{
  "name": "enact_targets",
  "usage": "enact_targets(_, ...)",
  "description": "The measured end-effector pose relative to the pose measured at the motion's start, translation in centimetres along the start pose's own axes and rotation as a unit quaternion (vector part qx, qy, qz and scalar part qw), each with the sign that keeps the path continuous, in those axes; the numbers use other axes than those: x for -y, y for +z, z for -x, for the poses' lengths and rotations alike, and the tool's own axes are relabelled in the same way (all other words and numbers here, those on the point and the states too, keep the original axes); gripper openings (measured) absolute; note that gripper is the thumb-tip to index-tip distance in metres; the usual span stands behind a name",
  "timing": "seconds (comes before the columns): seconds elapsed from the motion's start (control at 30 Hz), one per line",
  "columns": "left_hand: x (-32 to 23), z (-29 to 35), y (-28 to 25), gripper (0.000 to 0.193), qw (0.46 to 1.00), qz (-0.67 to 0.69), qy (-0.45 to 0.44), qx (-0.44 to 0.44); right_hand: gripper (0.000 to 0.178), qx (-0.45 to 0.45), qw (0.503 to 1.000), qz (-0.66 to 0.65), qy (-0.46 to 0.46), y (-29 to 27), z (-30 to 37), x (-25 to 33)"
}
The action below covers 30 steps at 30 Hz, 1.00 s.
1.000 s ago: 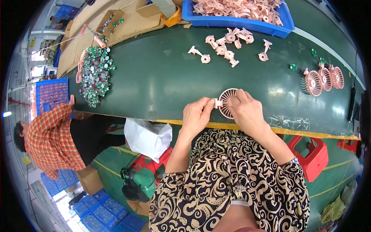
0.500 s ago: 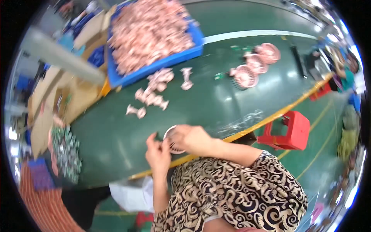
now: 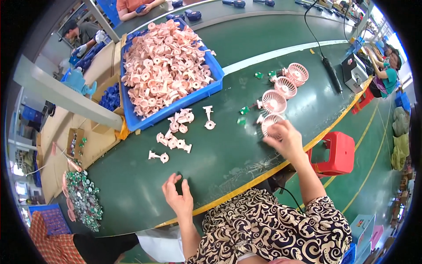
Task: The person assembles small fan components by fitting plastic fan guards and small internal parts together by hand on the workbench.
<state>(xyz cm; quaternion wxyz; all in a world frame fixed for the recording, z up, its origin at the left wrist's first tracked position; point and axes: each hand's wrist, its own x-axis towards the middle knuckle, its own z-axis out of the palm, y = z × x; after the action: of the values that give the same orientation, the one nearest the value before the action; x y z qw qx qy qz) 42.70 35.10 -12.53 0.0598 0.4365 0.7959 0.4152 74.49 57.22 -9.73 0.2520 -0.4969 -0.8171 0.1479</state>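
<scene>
1. Head view, left hand: your left hand [image 3: 179, 196], holding nothing, thumb and fingers parted and curled above the near part of the green tabletop [image 3: 220, 163].
2. Right hand: your right hand [image 3: 288, 141], farther out and to the right of your left, fingers bent over the near edge of a round pink fan cage [image 3: 269, 119]. Whether they pinch it or merely touch it, you cannot tell from here.
3. Pink fan cage, one: under your right fingertips, at the near end of a row, its short neck pointing left. A small green piece beside the neck is too blurred to identify.
4. Finished row, three further cages [image 3: 274, 101]: just beyond your right hand, set close together in a line running away from you.
5. Small green circuit boards [image 3: 244, 110]: left of that row, beyond your right hand, lying near the cage necks.
6. Loose pink stems [image 3: 210, 124] with ringed ends: beyond your left hand, some clustered, one apart toward the right, one nearer you.
7. Blue bin [image 3: 189, 101]: beyond those stems, heaped with similar pink parts.
8. Pile of boards [image 3: 83, 200], green and silver: well to the left of your left hand, pink cages along its far left side.
9. Black pen-shaped tool [image 3: 332, 75], corded: beyond and right of your right hand, beside a dark box [image 3: 354, 72].
10. Red stool [image 3: 343, 152]: right of your right forearm, below the yellow table edging [image 3: 246, 192].
</scene>
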Motion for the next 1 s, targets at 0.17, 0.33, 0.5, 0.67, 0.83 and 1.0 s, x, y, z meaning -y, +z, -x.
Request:
enact_targets(0.17, 0.6, 0.4, 1.4, 0.038, 0.998, -0.043, 0.042, -0.034, 0.036, -0.093, 0.996, 0.014, 0.007, 0.8, -4.8, -4.0)
enact_targets(0.33, 0.9, 0.8, 1.6, 0.039, 0.996, -0.046, 0.055, -0.048, 0.034, -0.076, 0.994, 0.027, 0.075, 1.8, -8.7, -5.7)
enact_targets(0.5, 1.0, 0.8, 1.5, 0.036, 0.998, -0.022, 0.045, -0.048, 0.037, -0.093, 0.989, 0.085, 0.071, 1.2, -9.2, -8.7)
enact_targets(0.67, 0.7, 0.2, 1.2, 0.035, 0.997, -0.011, 0.043, -0.065, 0.034, -0.257, 0.944, 0.203, -0.040, 1.3, -9.0, -7.9)
enact_targets(0.83, 1.3, -0.6, 1.5, 0.036, 0.997, -0.006, 0.033, -0.071, 0.026, -0.039, 0.999, -0.034, -0.014, 4.5, -9.0, 2.7)
enact_targets(1.0, 1.1, -0.1, 0.8, 0.029, 0.997, -0.002, 0.013, -0.077, 0.044, 0.071, 0.996, -0.036, -0.050, 9.3, -10.8, 9.1)
